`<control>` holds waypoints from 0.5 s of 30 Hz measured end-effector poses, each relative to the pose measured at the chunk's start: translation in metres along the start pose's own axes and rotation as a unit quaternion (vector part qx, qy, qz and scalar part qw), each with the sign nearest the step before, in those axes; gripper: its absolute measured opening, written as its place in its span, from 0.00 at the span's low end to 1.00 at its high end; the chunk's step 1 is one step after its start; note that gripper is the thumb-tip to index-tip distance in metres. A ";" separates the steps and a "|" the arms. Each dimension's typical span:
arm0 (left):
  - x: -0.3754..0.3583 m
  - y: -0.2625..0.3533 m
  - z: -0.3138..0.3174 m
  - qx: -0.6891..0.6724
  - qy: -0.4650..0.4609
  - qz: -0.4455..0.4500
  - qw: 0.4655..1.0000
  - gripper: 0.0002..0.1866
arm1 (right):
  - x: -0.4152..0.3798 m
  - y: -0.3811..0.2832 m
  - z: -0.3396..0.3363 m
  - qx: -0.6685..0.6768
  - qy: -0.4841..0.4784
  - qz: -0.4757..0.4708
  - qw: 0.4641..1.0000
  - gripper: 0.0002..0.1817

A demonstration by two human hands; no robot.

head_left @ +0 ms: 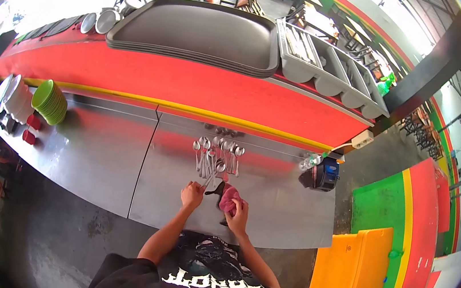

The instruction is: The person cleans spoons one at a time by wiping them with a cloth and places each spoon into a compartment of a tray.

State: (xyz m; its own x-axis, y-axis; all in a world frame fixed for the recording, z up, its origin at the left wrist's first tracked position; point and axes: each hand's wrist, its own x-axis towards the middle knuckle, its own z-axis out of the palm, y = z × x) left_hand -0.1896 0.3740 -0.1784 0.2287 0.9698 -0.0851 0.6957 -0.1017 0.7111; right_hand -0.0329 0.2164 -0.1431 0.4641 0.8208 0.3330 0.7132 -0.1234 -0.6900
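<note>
My left hand [192, 196] is closed around the handle end of a metal spoon [219, 167], whose bowl points away from me. In my right hand [237, 216] is a bunched dusky-pink cloth [229, 198], held just right of the spoon. Beyond both hands, several spoons [207, 151] lie in a loose group on the steel table [275, 201], bowls toward the far side. Their shiny handles overlap the held spoon in this view. A small dark shape [215, 190] shows between my hands, partly covered by the cloth.
Stacked dark trays [198, 33] and a grey cutlery holder [326, 64] stand on the red ledge [135, 75] behind the table. Green bowls [50, 101] are stacked at the left. A dark blue box-like item [327, 174] sits at the right edge, near an orange bin [350, 274].
</note>
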 end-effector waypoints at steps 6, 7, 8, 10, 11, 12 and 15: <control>0.007 -0.010 -0.009 -0.273 -0.070 -0.139 0.949 0.13 | 0.003 -0.009 -0.003 0.049 0.036 0.034 0.998 0.29; 0.010 -0.012 -0.009 -0.333 -0.088 -0.185 0.920 0.14 | 0.005 -0.010 -0.004 0.059 0.041 0.042 0.997 0.28; 0.007 -0.016 -0.007 -0.366 -0.078 -0.204 0.905 0.15 | 0.007 -0.011 -0.003 0.078 0.056 0.059 0.994 0.27; -0.008 -0.005 -0.020 -0.430 -0.056 -0.241 0.868 0.16 | 0.009 0.000 0.005 0.117 0.083 0.092 0.985 0.25; -0.016 0.002 -0.027 -0.434 -0.057 -0.263 0.859 0.15 | 0.010 0.005 0.008 0.159 0.088 0.125 0.975 0.24; -0.025 0.009 -0.033 -0.439 -0.058 -0.285 0.850 0.14 | 0.012 0.009 0.010 0.200 0.094 0.157 0.963 0.23; -0.047 0.019 -0.036 -0.443 -0.096 -0.294 0.841 0.12 | 0.022 -0.011 0.000 0.204 0.060 0.148 0.966 0.19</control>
State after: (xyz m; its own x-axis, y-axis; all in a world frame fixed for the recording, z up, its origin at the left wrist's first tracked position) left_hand -0.2117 0.3341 -0.1351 0.1867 0.7321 -0.6551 -0.0350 0.6713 0.7403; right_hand -0.0304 0.2361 -0.1280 0.6912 0.7097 0.1364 0.2837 -0.0928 -0.9544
